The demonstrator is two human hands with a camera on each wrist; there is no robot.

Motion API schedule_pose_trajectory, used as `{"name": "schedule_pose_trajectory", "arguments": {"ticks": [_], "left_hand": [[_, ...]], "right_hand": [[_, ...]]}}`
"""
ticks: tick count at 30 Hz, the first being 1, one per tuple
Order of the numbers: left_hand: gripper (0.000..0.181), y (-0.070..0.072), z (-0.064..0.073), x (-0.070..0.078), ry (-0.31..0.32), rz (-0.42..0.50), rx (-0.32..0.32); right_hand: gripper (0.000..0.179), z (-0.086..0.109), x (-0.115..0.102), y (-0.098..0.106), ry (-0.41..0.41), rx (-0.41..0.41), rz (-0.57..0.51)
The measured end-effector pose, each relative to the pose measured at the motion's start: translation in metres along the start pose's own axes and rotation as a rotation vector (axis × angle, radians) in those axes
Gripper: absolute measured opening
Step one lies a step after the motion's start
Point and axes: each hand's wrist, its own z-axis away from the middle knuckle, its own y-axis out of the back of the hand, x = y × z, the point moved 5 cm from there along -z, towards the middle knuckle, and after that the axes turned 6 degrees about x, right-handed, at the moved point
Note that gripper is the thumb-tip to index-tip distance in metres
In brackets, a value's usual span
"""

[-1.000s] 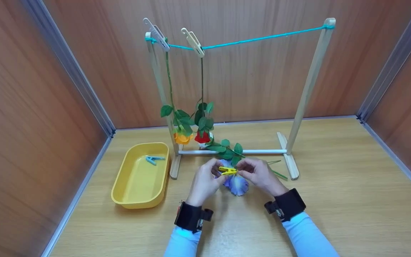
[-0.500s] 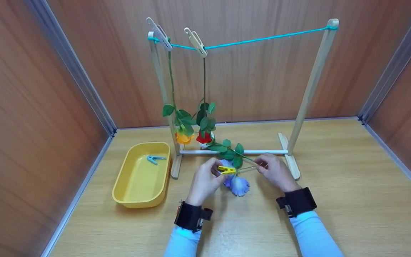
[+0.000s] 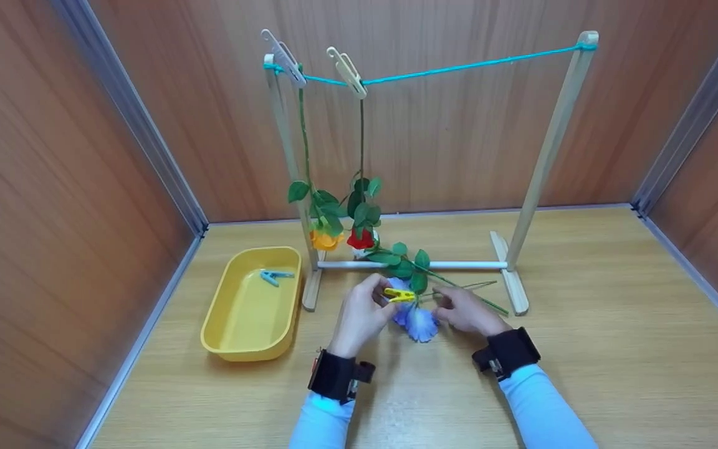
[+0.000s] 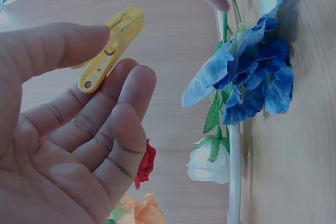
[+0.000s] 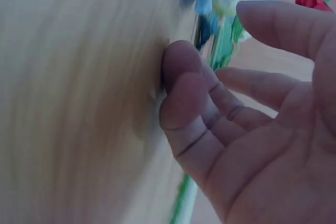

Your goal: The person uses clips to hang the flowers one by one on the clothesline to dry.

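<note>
My left hand [image 3: 359, 317] pinches a yellow clothespin [image 3: 400, 295] between thumb and fingers, above the table. In the left wrist view, the clothespin [image 4: 113, 51] slants upward from the fingertips. Just beyond it lies a blue-violet artificial flower [image 3: 421, 325], its thin stem pointing right. My right hand [image 3: 470, 312] is low over the table beside this flower and its stem. In the right wrist view, thumb and index finger stand apart with nothing between them, and the other fingers [image 5: 184, 100] bend loosely close to the tabletop. A white rose [image 4: 207, 163] lies behind, its leafy stem [image 3: 440, 278] crossing the rack's bottom bar.
A wooden rack [image 3: 549, 156] carries a turquoise cord [image 3: 471, 65]. From it hang an orange rose [image 3: 326, 240] and a red rose [image 3: 360, 238], upside down under a lilac clothespin [image 3: 285, 59] and a cream clothespin [image 3: 348, 73]. A yellow tub [image 3: 250, 324] at left holds a blue clothespin [image 3: 276, 277].
My right hand first moved right, drawing at the blue flower's thin stem, then came back left and lower with its thumb and index finger apart. My left hand keeps the yellow clothespin nearly still.
</note>
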Motion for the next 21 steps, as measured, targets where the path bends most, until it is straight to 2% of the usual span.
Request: {"name": "schedule_pose_trajectory", "arguments": {"ticks": [2,6,12,16,21], "left_hand": [[0.021,0.0,0.0,0.0,0.007,0.003,-0.005],[0.021,0.002,0.0,0.001,0.021,0.009,-0.005],[0.022,0.002,0.0,-0.001,0.023,0.014,-0.002],[0.022,0.004,0.0,0.0,0.007,0.014,0.013],[0.022,0.01,-0.001,0.003,-0.029,0.02,0.055]], "right_hand": [[0.054,0.0,0.001,-0.003,-0.039,-0.028,-0.067],[0.059,-0.001,0.003,-0.008,-0.121,-0.057,-0.267],[0.054,-0.003,0.005,-0.008,-0.184,-0.04,-0.58],[0.047,-0.002,0.006,-0.003,-0.206,-0.003,-0.76],[0.043,-0.002,0.005,0.006,-0.205,0.103,-0.883]]}}
